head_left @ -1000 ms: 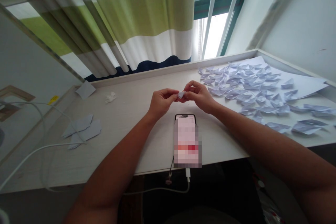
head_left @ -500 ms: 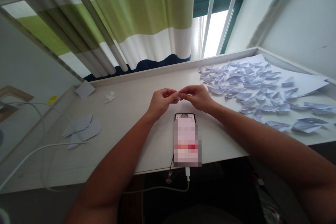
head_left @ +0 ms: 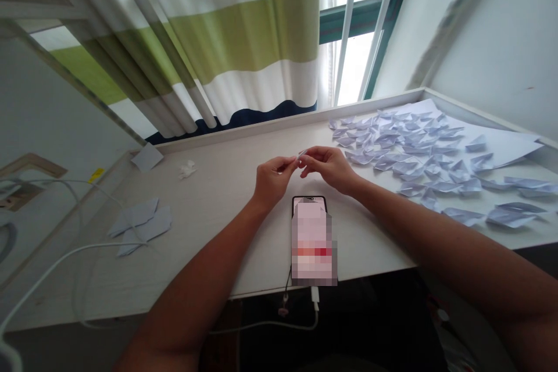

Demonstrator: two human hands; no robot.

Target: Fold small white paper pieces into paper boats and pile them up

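Note:
A small piece of folded white paper [head_left: 301, 154] is held between my two hands above the white desk; my fingers cover most of it. My left hand [head_left: 274, 181] pinches it between thumb and fingertips. From the other side, my right hand [head_left: 328, 166] has its fingertips closed on the paper's upper end, with its fingers bent. Just below my hands a phone [head_left: 310, 238] lies on the desk, its screen lit and blurred out. To the right spread many folded white paper pieces [head_left: 410, 142], shaped like little boats.
Loose paper slips [head_left: 146, 224] lie at the left, with another square slip [head_left: 147, 157] by the back corner. A crumpled scrap [head_left: 187, 169] sits nearby. White cables [head_left: 74, 249] cross the left side. A charging plug [head_left: 314, 294] hangs over the desk's front edge.
My right fingers have shifted on the paper, and more of its upper end shows. The whole view has tilted slightly, so the desk sits a little lower.

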